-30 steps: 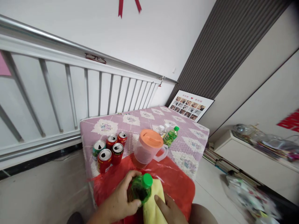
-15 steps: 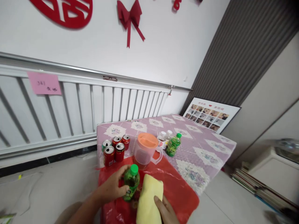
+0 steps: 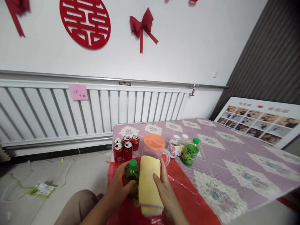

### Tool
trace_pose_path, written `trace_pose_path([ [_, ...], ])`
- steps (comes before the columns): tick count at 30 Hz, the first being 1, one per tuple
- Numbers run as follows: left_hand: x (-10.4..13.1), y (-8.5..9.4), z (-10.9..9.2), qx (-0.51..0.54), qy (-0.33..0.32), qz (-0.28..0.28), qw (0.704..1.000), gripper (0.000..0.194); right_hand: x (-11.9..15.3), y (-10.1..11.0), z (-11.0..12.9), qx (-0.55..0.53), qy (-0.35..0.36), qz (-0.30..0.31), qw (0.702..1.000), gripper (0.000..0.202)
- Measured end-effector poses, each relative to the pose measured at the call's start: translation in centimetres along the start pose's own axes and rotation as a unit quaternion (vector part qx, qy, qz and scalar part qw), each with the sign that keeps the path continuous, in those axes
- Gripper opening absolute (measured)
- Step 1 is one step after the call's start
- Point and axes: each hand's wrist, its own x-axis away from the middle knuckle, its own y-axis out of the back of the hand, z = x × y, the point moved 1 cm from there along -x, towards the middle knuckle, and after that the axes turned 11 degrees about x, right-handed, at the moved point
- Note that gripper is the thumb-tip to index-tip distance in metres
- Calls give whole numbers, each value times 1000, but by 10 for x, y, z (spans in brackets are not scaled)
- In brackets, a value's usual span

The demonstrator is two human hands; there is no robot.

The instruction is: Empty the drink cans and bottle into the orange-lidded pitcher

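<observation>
My left hand [image 3: 122, 181] is wrapped round a green plastic bottle [image 3: 132, 173] with a green cap, held upright over the red plastic sheet [image 3: 182, 193]. In my right hand [image 3: 163, 181] is a folded yellow towel [image 3: 150, 184], gripped along its right side with the thumb on top. Towel and bottle are side by side; whether they touch I cannot tell. Just behind the towel stands a clear pitcher [image 3: 152, 152] with an orange lid, its lower part hidden.
Several drink cans [image 3: 127, 151] stand left of the pitcher. Right of it are two small clear bottles [image 3: 174, 147] and another green bottle [image 3: 190, 152]. A patterned purple cloth [image 3: 211, 159] covers the table. Behind runs a white radiator [image 3: 103, 109]; a photo board [image 3: 255, 120] leans at right.
My view has swung left. The towel has come up in front of the pitcher, more upright, in my right hand. My left hand keeps its hold on the green bottle.
</observation>
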Motion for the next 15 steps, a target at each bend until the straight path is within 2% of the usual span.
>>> trace_pose_path([
  [2, 0, -4, 1, -3, 1, -10, 1000, 59, -12, -4, 1, -5, 11, 34, 999, 92],
  [5, 0, -6, 3, -8, 5, -24, 1000, 53, -29, -1, -11, 21, 15, 79, 997, 88],
  [10, 1, -10, 7, -16, 12, -40, 999, 53, -47, 11, -43, 93, 30, 62, 993, 78],
  [15, 2, -12, 9, -31, 13, -52, 998, 53, -55, 14, -63, 73, 25, 107, 991, 78],
])
